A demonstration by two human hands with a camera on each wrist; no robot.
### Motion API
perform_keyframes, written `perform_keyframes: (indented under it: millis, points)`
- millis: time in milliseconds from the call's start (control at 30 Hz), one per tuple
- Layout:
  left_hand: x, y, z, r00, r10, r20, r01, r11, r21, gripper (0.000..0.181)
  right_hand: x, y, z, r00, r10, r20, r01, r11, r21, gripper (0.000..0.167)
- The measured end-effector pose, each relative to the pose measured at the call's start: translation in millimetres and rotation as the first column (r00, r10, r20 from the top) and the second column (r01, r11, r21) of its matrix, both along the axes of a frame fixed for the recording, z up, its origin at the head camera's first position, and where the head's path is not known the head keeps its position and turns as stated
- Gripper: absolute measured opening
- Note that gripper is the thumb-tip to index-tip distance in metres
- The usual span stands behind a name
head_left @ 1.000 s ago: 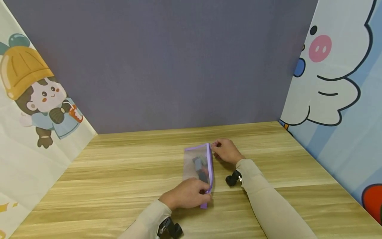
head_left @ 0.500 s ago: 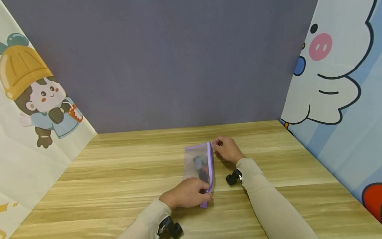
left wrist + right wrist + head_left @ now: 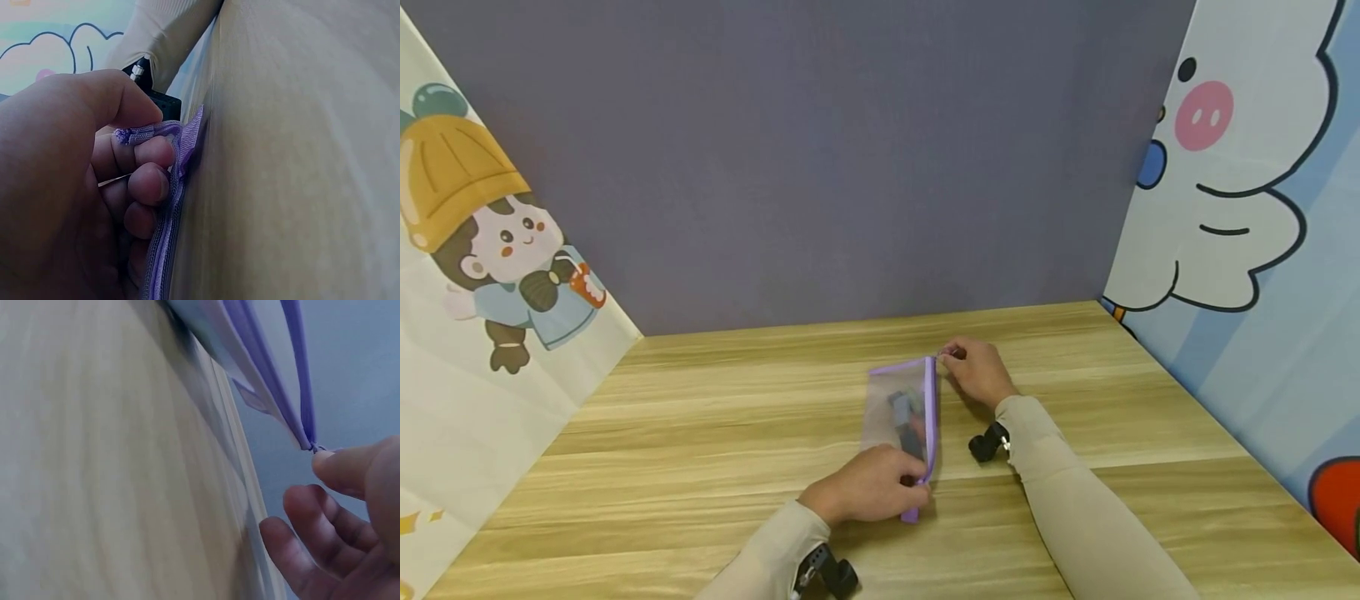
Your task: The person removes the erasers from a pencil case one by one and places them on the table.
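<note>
A see-through zip pouch (image 3: pixel 880 417) with purple edging lies on the table, its zip side to the right. Grey, greenish and reddish small things (image 3: pixel 901 410) show dimly through it; their kind is unclear. At the pouch's near corner, my left hand (image 3: pixel 871 485) pinches the purple zip end (image 3: pixel 137 134) between thumb and index finger. The far corner is where my right hand (image 3: pixel 977 371) pinches a small purple pull or cord (image 3: pixel 320 448). The purple bands (image 3: pixel 256 350) converge at that corner in the right wrist view. I cannot tell whether the zip is fully closed.
The wood-grain table (image 3: pixel 715 417) runs back to a grey panel (image 3: pixel 850 167). Cartoon-printed sheets stand at the left (image 3: pixel 445 417) and right (image 3: pixel 1240 358). A small black camera sits on each wrist, one by the right sleeve (image 3: pixel 1075 500).
My right hand has moved slightly away from me and to the right, with the pouch's far corner following it. The left hand stays nearly where it was.
</note>
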State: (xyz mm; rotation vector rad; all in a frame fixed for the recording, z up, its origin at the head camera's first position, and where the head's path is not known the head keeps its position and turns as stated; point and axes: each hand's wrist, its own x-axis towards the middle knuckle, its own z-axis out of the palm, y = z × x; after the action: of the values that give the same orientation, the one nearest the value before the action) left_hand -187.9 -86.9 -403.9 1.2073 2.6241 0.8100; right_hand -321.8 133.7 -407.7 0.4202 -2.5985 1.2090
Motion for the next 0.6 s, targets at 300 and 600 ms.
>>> perform_keyframes:
  millis: [300, 600]
  points:
    - [-0.6, -0.2, -0.8, 1.0, -0.001, 0.009, 0.001, 1.0, 0.003, 0.035, 0.0, 0.5, -1.0, 0.999, -0.021, 0.044, 0.023, 0.999, -0.04, 0.015]
    - [-1.2, -0.6, -1.1, 1.0, -0.011, 0.004, 0.011, 1.0, 0.016, 0.036, -1.3, -0.6, -2.5, 0.997, -0.06, 0.041, 0.06, 0.998, -0.015, 0.013]
